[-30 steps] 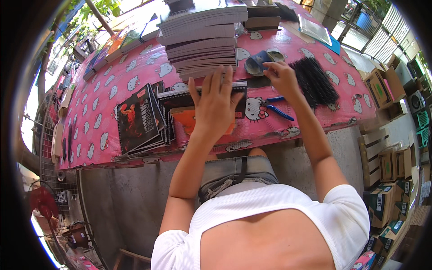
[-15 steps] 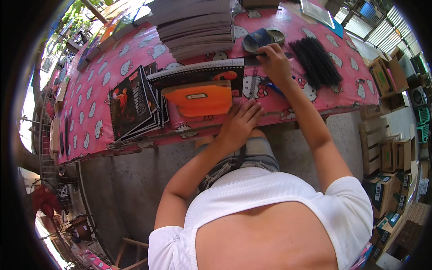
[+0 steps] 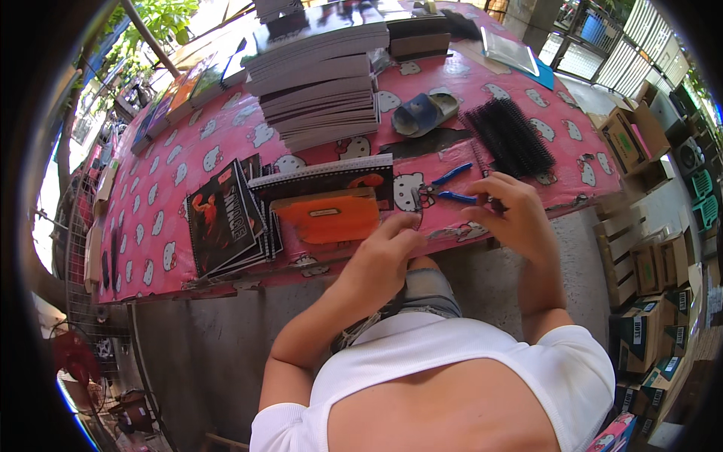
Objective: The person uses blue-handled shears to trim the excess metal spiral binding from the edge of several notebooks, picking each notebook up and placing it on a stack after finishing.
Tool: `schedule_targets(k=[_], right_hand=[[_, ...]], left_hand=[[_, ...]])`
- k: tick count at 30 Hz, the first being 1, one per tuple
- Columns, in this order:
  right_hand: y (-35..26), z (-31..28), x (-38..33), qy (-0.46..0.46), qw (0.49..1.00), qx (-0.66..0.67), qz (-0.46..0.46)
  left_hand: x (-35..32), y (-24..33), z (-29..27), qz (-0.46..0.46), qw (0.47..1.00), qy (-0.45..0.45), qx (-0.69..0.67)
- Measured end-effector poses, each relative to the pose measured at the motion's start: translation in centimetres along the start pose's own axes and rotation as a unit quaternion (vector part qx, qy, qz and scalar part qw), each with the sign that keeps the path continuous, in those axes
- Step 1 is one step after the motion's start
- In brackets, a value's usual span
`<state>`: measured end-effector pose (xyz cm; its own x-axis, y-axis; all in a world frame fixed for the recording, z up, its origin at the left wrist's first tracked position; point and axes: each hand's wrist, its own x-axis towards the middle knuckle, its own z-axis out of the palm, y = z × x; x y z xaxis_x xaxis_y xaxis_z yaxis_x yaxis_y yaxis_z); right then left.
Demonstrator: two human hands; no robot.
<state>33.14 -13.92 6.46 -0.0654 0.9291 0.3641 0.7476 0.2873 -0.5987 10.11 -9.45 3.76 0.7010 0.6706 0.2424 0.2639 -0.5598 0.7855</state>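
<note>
Head view. Item: blue-handled pliers (image 3: pixel 444 188), lying on the pink patterned tablecloth (image 3: pixel 151 218), just beyond the right hand (image 3: pixel 512 218) fingertips, its fingers curled loosely, clamped on nothing visible. Left hand (image 3: pixel 388 252): fingers together near the table edge, just below the orange-covered spiral notebook (image 3: pixel 327 215); whether they pinch anything, cannot tell. Handling judgement: steady the notebook before taking up the pliers. Containers: cardboard boxes (image 3: pixel 640 139) far right of the fingers, contents unclear.
</note>
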Motion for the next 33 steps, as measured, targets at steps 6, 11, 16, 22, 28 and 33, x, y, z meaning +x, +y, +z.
schedule_targets(k=[6, 11, 16, 22, 28, 33], right_hand=[[2.2, -4.2, -3.6, 0.186, 0.97, -0.033, 0.152], [3.9, -5.9, -6.4, 0.25, 0.952, -0.047, 0.168], [4.7, -5.6, -7.3, 0.261, 0.947, -0.035, 0.183], [7.4, -3.6, -6.3, 0.331, 0.934, -0.023, 0.133], [5.1, 2.7, 1.1, 0.136, 0.982, 0.132, 0.006], [2.1, 6.5, 6.2, 0.065, 0.962, 0.263, 0.018]], left_hand=[[9.4, 6.6, -3.7, 0.231, 0.958, 0.107, 0.132], [19.2, 6.9, 2.1, 0.382, 0.873, 0.267, 0.142], [21.3, -3.2, 14.0, 0.198, 0.965, 0.133, 0.105], [11.6, -0.5, 7.9, 0.229, 0.969, 0.047, 0.08], [5.1, -3.3, -4.1, 0.103, 0.893, 0.248, 0.36], [4.9, -5.7, -3.8, 0.097, 0.932, 0.261, 0.23]])
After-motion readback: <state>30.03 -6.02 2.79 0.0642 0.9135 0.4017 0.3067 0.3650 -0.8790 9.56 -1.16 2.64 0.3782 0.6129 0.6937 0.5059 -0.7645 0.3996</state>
